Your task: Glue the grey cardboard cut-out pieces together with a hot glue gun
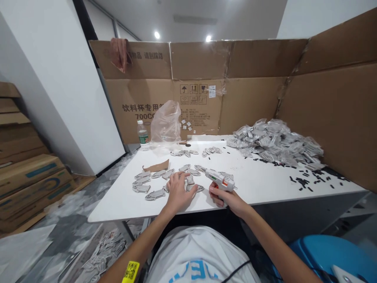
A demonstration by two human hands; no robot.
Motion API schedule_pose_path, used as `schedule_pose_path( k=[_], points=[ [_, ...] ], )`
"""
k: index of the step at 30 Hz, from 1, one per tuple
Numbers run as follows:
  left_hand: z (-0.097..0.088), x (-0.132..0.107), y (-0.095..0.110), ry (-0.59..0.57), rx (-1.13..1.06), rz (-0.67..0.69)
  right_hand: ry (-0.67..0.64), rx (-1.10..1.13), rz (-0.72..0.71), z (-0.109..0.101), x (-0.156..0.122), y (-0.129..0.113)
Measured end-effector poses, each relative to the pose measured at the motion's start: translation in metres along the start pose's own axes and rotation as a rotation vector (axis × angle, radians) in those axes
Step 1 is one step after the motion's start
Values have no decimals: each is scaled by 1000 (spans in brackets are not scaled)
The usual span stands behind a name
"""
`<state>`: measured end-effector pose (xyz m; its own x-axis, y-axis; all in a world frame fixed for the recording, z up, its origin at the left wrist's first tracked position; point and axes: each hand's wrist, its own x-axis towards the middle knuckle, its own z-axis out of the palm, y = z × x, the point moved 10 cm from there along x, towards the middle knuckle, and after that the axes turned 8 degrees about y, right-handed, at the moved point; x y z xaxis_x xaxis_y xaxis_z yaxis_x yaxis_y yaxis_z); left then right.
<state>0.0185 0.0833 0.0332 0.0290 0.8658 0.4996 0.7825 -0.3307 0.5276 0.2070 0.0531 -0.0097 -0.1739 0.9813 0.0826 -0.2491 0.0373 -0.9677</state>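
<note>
White plastic glue gun (219,179) sits wrapped in the right hand (223,197) on my feed, while the left hand (179,192) has its fingers spread over a pale piece (190,180), can't tell if it's pinching it. My worry: a stray squeeze this close could dribble glue onto those fingers. Gun's just right of the left hand, grey pieces (154,195) fanning out leftward, bagged stuff (273,141) heaped back right.

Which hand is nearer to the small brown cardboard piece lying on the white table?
Left. The left hand is to the right of the cardboard piece and lower in view; the right hand, gripping the glue gun, is farther right.
</note>
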Motion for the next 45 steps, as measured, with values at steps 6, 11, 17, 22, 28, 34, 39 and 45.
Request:
schedule_pose_path(
  k=[6, 11, 17, 22, 28, 34, 39, 45],
  points=[
    [0, 32, 15, -12, 71, 71, 13, -3, -15, 1, 0, -3],
    [19, 87, -3, -115, 270, 51, 24, 0, 3, 0, 0, -3],
    [41, 122, -39, -200, 296, 12, 31, 5, 7, 1, 1, -4],
    [46, 125, -53, -192, 181, -38, 35, -4, 6, 1, -1, -5],
    [37, 122, -45, -91, 2, -2, 35, -26, -8, 2, -2, -6],
    [9, 117, -19, 88, -149, 102, 40, -38, 0, 3, -3, -5],
    [2, 102, -19, 88, -466, -6, 30, -12, 1, 3, -2, -4],
    [19, 47, -6, -60, -857, -286, 28, -24, -10, 2, -1, -5]
  ],
)
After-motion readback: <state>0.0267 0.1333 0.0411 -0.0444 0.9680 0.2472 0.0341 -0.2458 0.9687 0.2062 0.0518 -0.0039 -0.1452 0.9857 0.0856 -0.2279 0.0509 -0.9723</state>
